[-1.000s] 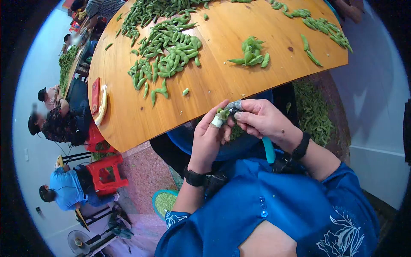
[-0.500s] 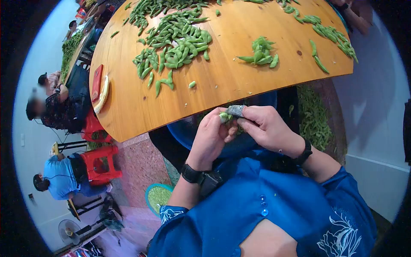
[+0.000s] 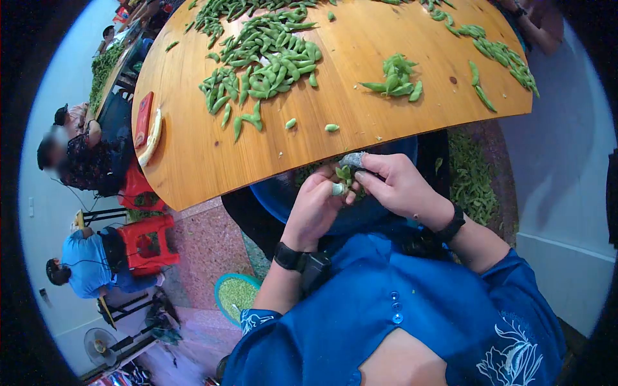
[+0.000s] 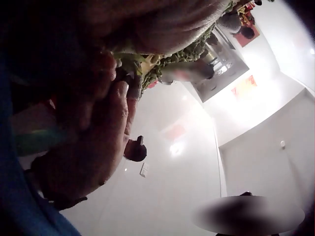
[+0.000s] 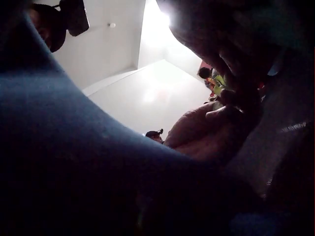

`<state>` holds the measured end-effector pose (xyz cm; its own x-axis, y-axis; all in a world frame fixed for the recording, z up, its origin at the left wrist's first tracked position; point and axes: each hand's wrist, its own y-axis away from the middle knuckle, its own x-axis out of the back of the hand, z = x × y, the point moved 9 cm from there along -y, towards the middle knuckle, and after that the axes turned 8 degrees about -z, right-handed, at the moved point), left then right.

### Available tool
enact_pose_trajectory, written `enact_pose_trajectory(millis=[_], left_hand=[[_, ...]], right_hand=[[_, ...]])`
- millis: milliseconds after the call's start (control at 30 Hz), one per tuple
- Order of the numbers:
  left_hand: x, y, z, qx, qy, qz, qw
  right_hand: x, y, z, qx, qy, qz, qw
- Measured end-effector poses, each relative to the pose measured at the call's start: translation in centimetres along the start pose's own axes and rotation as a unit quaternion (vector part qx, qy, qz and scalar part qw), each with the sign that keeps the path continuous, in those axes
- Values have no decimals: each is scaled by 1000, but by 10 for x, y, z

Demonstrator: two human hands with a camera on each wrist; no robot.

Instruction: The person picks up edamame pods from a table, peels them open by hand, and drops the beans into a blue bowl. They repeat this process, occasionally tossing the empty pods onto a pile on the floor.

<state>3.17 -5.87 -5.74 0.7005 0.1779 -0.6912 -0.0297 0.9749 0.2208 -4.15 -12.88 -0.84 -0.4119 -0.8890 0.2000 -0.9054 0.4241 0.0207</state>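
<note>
In the head view, both hands meet in front of the table edge. The left hand (image 3: 318, 202) pinches a green edamame pod (image 3: 344, 174), its thumb wrapped in a pale band (image 3: 337, 189). Close against the pod are the curled fingers of the right hand (image 3: 405, 186), with grey tape (image 3: 353, 159) round the index finger. A teal handle (image 4: 39, 141) shows dimly beneath the right hand in the left wrist view; the tool's working end is hidden among the fingers. Dark shadow covers most of the hands in the right wrist view.
Edamame pods (image 3: 277, 67) are heaped on the wooden table (image 3: 347, 64), with a smaller bunch (image 3: 394, 78) nearer. Two short green pieces lie near its edge. A blue tub (image 3: 270, 202) is below the hands. Left are a red phone-like object (image 3: 143, 119), red stool (image 3: 149, 244) and seated people.
The head view has shifted, and the teal handle seen below the right hand earlier is out of its sight. A second short green piece now lies near the table edge. The hands remain together.
</note>
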Motion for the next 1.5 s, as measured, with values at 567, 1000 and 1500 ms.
enact_pose_trajectory(millis=[567, 1000, 1500], left_hand=[[-13, 28, 61, -172, -690, 81, 698], [-64, -15, 84, -266, -696, 43, 666], [22, 7, 182, -219, -797, 235, 511]], right_hand=[[127, 4, -23, -7, 40, 269, 962], [136, -5, 18, -82, -85, 207, 971], [133, -3, 14, -72, -75, 201, 974]])
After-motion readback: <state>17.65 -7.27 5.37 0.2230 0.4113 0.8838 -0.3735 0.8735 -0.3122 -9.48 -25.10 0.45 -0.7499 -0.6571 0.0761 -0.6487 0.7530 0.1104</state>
